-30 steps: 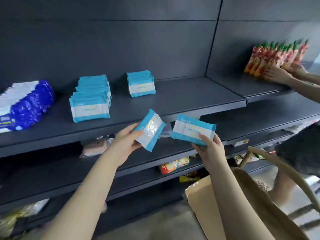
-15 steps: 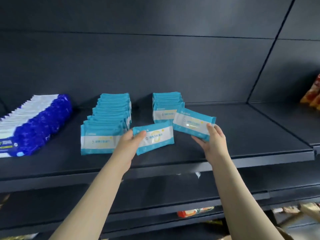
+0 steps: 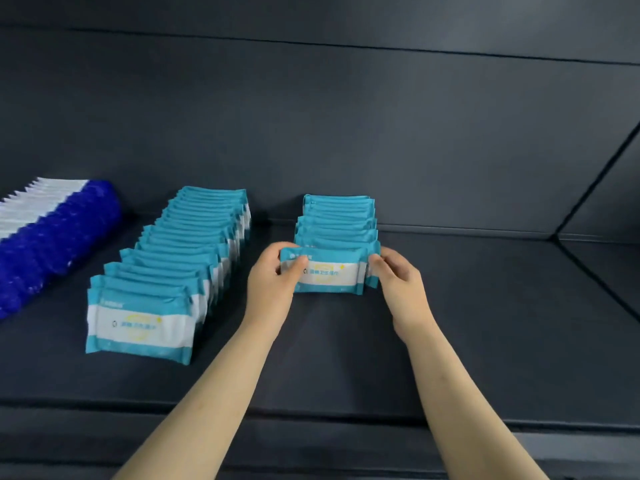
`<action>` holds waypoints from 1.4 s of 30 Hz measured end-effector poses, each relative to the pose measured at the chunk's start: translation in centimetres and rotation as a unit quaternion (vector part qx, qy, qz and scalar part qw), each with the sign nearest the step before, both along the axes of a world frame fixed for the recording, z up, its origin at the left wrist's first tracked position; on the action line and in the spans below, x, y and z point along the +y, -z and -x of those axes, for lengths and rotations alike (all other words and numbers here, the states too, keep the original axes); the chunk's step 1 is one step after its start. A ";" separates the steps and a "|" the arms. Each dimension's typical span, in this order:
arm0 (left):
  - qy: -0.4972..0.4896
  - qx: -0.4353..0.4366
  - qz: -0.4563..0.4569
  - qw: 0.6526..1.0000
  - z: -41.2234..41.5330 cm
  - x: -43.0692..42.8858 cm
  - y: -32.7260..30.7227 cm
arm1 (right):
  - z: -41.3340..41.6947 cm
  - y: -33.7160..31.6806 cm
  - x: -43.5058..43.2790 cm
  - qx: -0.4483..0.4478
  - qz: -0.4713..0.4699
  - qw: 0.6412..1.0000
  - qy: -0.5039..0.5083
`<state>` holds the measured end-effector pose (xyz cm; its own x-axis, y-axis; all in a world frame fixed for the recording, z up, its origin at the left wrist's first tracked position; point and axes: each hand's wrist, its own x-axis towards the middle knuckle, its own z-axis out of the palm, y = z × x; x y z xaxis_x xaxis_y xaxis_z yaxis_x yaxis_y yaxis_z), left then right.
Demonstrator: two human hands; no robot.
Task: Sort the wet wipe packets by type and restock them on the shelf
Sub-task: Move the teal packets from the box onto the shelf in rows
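On a dark shelf (image 3: 450, 341), the left hand (image 3: 273, 282) and right hand (image 3: 398, 275) each pinch an outer end of the front teal wipe packets (image 3: 327, 271), upright against the shorter row (image 3: 337, 220); they look light, soft and slick, best held by the sealed ends.

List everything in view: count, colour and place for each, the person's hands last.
shelf: one, dark grey, across the view
blue packets: one row, blue and white, far left
long row: one, teal and white packets, left of centre
short row: one, teal and white packets, centre, toward the back
front packets: two, teal and white, upright at the short row's near end
left hand: one, grips their left end
right hand: one, grips their right end
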<state>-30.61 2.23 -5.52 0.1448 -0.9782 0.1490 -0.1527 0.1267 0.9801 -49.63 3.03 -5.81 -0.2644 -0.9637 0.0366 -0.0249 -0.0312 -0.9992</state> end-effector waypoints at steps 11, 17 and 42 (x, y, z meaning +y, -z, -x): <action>-0.013 -0.098 0.003 0.995 -0.5 -0.4 0.5 | 0.1 0.7 0.4 0.125 0.019 0.992 -0.012; 0.015 -0.178 0.018 0.984 -0.6 -1.0 0.3 | -0.1 0.6 0.4 0.190 0.030 0.981 0.010; 0.154 0.009 0.011 0.988 -7.3 14.3 -2.9 | -6.3 -2.6 21.4 -0.086 0.056 0.959 0.265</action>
